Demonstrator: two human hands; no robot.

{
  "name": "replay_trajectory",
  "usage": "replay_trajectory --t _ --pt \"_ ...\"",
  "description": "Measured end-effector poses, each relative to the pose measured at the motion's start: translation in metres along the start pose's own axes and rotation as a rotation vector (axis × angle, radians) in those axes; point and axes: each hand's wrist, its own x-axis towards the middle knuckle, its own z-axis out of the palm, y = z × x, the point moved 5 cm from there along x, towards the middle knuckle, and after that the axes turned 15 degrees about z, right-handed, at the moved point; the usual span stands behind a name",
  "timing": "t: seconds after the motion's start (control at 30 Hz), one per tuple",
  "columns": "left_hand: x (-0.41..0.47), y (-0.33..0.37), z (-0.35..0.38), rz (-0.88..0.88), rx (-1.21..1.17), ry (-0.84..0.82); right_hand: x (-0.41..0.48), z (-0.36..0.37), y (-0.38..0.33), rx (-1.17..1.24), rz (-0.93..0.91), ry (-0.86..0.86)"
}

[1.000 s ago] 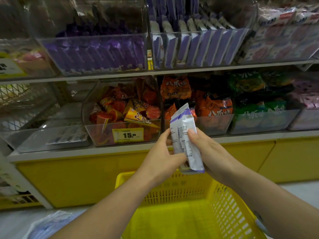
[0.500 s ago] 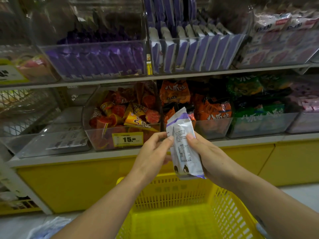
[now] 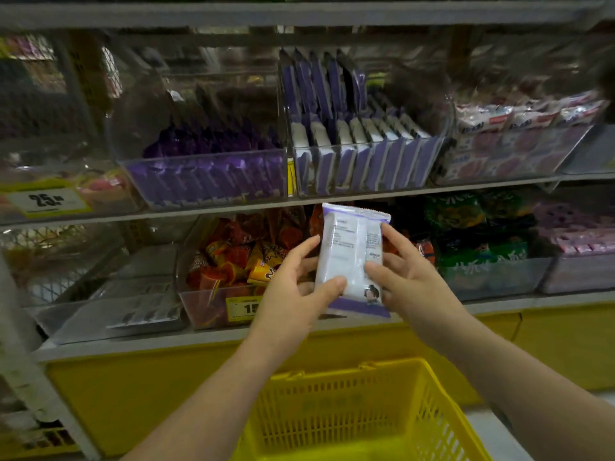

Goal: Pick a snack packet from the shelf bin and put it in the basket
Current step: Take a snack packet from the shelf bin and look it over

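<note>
Head view: left hand (image 3: 293,296) and right hand (image 3: 411,282) pinch the packet (image 3: 346,254); release unevenly and you may miss the basket (image 3: 349,399) at 6 o'clock.

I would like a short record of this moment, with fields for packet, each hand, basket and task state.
packet: white and purple snack packet, upright, printed back toward camera
left hand: grips the packet's left edge
right hand: grips its right edge
basket: yellow basket, below the hands
task state: packet not yet in basket
</note>
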Motion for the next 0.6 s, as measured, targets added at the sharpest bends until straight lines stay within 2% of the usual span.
replay_trajectory --t 0.1,0.17,0.3,0.37,0.5,0.6 --pt "0.018 0.038 0.003 0.177 0.072 -0.03 0.004 0.004 -0.038 0.221 0.011 -0.065" --pt "0.034 0.062 0.002 0.262 0.159 0.013 0.006 0.01 -0.065 0.337 0.005 -0.135" --pt "0.069 0.103 -0.008 0.4 0.262 0.098 0.017 0.023 -0.113 0.338 0.007 -0.253" --pt "0.087 0.117 -0.016 0.433 0.334 0.107 0.028 0.025 -0.132 0.207 0.008 -0.232" --pt "0.129 0.136 -0.032 0.479 0.484 0.086 0.054 0.012 -0.165 -0.254 -0.117 0.03" --pt "0.164 0.144 -0.036 0.49 0.545 0.046 0.064 0.01 -0.185 -0.468 -0.181 -0.043"
